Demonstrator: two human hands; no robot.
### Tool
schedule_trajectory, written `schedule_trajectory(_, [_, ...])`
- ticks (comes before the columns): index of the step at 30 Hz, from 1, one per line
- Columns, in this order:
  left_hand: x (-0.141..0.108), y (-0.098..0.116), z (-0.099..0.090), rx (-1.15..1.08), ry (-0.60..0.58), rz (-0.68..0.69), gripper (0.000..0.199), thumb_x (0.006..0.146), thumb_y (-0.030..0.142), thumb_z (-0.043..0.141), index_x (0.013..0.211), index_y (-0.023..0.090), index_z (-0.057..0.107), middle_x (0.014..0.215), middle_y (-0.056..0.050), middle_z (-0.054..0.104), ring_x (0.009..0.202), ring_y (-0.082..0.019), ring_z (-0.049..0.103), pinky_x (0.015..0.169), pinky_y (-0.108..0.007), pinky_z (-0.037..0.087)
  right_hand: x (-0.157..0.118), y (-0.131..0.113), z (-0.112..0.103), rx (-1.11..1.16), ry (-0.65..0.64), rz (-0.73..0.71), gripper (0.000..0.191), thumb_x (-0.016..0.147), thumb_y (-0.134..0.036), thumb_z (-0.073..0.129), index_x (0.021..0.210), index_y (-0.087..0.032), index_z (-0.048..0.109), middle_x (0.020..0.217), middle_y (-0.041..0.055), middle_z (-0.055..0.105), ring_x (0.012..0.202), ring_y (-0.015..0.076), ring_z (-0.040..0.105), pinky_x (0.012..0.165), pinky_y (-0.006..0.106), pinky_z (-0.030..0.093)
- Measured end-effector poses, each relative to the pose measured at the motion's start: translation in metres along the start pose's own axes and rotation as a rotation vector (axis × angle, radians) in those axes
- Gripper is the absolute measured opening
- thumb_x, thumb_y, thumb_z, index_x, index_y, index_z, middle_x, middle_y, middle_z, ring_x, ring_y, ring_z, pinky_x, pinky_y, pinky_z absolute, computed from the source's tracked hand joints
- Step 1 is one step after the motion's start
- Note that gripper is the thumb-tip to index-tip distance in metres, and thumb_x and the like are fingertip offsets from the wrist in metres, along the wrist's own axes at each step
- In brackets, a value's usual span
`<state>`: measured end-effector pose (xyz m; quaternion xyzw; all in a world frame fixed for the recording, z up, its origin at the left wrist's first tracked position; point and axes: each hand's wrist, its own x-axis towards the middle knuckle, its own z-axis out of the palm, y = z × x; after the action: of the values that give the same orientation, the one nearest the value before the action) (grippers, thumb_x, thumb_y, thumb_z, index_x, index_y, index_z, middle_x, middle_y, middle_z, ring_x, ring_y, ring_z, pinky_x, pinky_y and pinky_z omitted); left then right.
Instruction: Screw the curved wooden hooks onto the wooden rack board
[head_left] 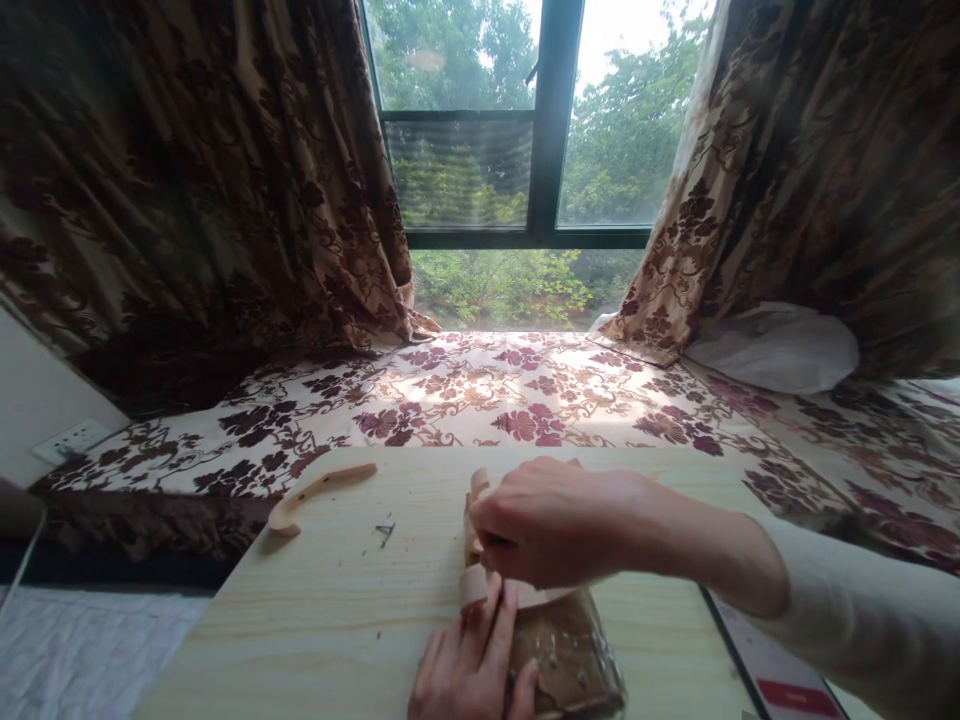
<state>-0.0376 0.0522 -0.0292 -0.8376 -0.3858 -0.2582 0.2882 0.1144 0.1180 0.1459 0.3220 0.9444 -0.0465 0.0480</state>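
My right hand [551, 520] is closed above a pale curved wooden piece [474, 588], its fingers pinched together. Whatever they grip is hidden behind the hand. From below, my left hand [472, 660] reaches in with its fingers stretched out, the fingertips pressing on the near end of the wooden piece and the thumb apart. Under both lies a brown block [566, 650] in clear wrapping, with several small metal bits on top. To the left rests another curved wooden piece [322, 495] with dark holes. Between them lie a few screws or nails [385, 533].
The pale wooden tabletop [300, 620] carries small dark crumbs. A phone or tablet [787, 680] lies at the right, partly under my forearm. Behind the table is a ledge with flowered cloth [517, 390], and a white bag [780, 345] sits near the curtain.
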Motion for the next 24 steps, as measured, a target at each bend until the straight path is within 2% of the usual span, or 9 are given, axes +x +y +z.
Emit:
schedule_trajectory(3, [-0.003, 0.000, 0.001, -0.009, 0.000, -0.002, 0.042, 0.094, 0.029, 0.025, 0.107, 0.012, 0.061, 0.099, -0.010, 0.070, 0.080, -0.014, 0.068, 0.060, -0.022, 0.051, -0.002, 0.001, -0.001, 0.024, -0.006, 0.005, 0.023, 0.079, -0.029, 0.047, 0.079, -0.018, 0.067, 0.072, 0.0059, 0.066, 0.050, 0.0100, 0.041, 0.045, 0.024, 0.022])
schedule_trajectory(9, [-0.001, 0.000, -0.002, -0.051, 0.023, -0.030, 0.038, 0.093, 0.029, 0.029, 0.100, 0.015, 0.064, 0.099, -0.008, 0.070, 0.078, -0.014, 0.067, 0.061, -0.022, 0.050, -0.005, 0.001, -0.003, 0.019, -0.069, -0.042, 0.021, 0.077, -0.022, 0.047, 0.078, -0.019, 0.068, 0.068, 0.0052, 0.065, 0.052, 0.0112, 0.043, 0.047, 0.025, 0.022])
schedule_trajectory(15, [-0.004, -0.001, -0.001, -0.031, -0.006, -0.013, 0.040, 0.094, 0.030, 0.027, 0.103, 0.015, 0.064, 0.100, -0.009, 0.070, 0.078, -0.014, 0.067, 0.062, -0.022, 0.049, -0.006, 0.003, 0.004, 0.035, 0.022, -0.019, 0.021, 0.078, -0.023, 0.046, 0.071, -0.017, 0.065, 0.059, 0.0027, 0.059, 0.047, 0.0095, 0.029, 0.044, 0.024, 0.020])
schedule_trajectory(18, [-0.008, -0.001, 0.000, -0.035, -0.028, -0.016, 0.042, 0.095, 0.031, 0.026, 0.109, 0.014, 0.062, 0.103, -0.009, 0.069, 0.080, -0.013, 0.067, 0.064, -0.021, 0.049, -0.007, 0.004, 0.006, 0.049, 0.036, -0.012, 0.018, 0.075, -0.024, 0.049, 0.074, -0.018, 0.066, 0.059, 0.0020, 0.060, 0.047, 0.0096, 0.030, 0.044, 0.024, 0.020])
schedule_trajectory(20, [-0.010, -0.002, 0.001, -0.037, -0.060, -0.009, 0.045, 0.095, 0.037, 0.027, 0.115, 0.013, 0.060, 0.106, -0.010, 0.068, 0.082, -0.014, 0.066, 0.065, -0.021, 0.049, -0.008, 0.004, 0.007, 0.060, 0.046, -0.021, 0.017, 0.073, -0.024, 0.051, 0.078, -0.019, 0.067, 0.061, 0.0017, 0.061, 0.048, 0.0100, 0.033, 0.044, 0.023, 0.020])
schedule_trajectory(24, [-0.013, -0.005, 0.001, 0.007, -0.079, 0.072, 0.064, 0.091, 0.061, 0.026, 0.116, 0.012, 0.060, 0.108, -0.012, 0.068, 0.079, -0.016, 0.066, 0.063, -0.023, 0.048, -0.010, 0.005, 0.009, 0.061, 0.060, -0.043, 0.018, 0.074, -0.024, 0.050, 0.078, -0.019, 0.066, 0.062, 0.0017, 0.061, 0.049, 0.0098, 0.033, 0.044, 0.023, 0.021])
